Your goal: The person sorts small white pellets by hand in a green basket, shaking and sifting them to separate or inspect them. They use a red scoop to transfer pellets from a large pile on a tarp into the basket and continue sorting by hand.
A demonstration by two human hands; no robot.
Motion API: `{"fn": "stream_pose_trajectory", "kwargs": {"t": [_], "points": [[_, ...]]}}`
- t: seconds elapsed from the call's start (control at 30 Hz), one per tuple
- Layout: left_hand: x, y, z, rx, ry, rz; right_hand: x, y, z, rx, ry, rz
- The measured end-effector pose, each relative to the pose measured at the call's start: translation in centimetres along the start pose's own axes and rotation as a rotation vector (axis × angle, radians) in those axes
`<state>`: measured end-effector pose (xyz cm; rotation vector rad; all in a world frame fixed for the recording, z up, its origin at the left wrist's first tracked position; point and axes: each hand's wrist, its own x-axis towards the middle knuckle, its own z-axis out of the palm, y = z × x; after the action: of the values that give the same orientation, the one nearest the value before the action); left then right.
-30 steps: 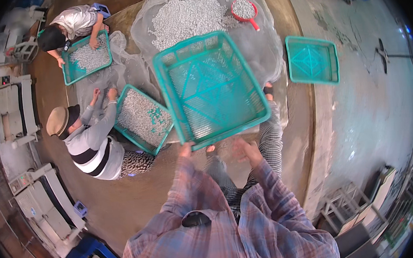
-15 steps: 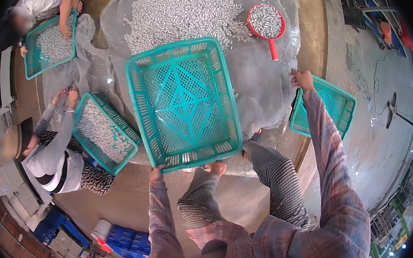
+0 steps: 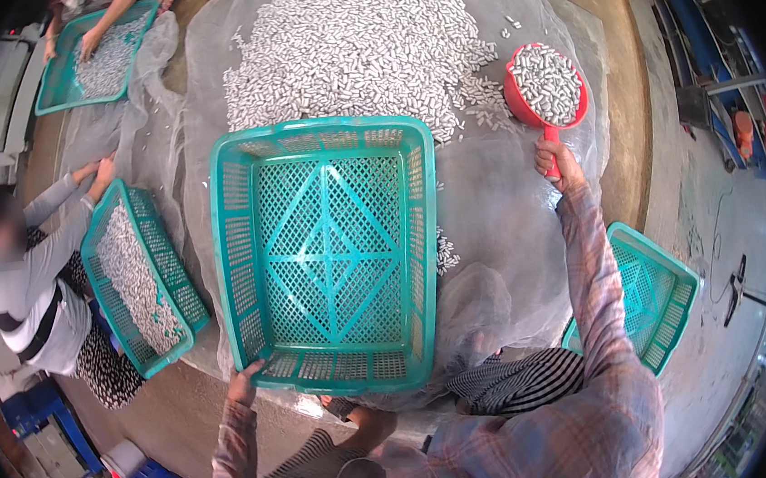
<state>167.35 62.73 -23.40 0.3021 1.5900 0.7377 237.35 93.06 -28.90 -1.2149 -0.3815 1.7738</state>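
Teal plastic crate (image 3: 330,253), empty with a lattice bottom, sits dead centre in front of us on the sheer white netting (image 3: 510,228). Our left hand (image 3: 243,385) grips its near rim at the 7 o'clock corner, fingers curled over the edge. Our right hand (image 3: 555,162) at 2 o'clock is closed round the handle of a red scoop (image 3: 545,86), which is heaped with white cocoons and held just off the crate's far right corner. Big pile of white cocoons (image 3: 357,45) at 12 o'clock on the netting, touching the crate's far rim; a few strays lie by the crate's right side. Second empty teal crate (image 3: 656,292) at 4 o'clock, under our right sleeve. At 9 o'clock a seated person (image 3: 28,297) reaches into a teal crate of cocoons (image 3: 140,274). At 11 o'clock another filled teal crate (image 3: 89,60) has someone's hands in it.
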Motion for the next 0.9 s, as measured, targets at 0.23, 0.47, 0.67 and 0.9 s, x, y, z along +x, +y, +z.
{"fn": "stream_pose_trajectory", "kwargs": {"t": [0.23,0.47,0.67,0.9], "points": [[1.3,1.1,0.6,0.062,0.071,0.091,-11.8,-0.2,9.3,-0.396,0.036,-0.100],[0.4,1.6,1.4,0.030,0.040,0.003,-18.0,3.0,17.0,-1.408,0.062,-0.753],[0.9,-0.4,0.6,0.048,0.047,0.040,-15.4,8.0,19.3,-1.995,0.132,-1.075],[0.9,-2.2,0.2,-0.006,0.020,0.088,-13.8,8.2,23.4,-1.949,0.118,-1.051]]}}
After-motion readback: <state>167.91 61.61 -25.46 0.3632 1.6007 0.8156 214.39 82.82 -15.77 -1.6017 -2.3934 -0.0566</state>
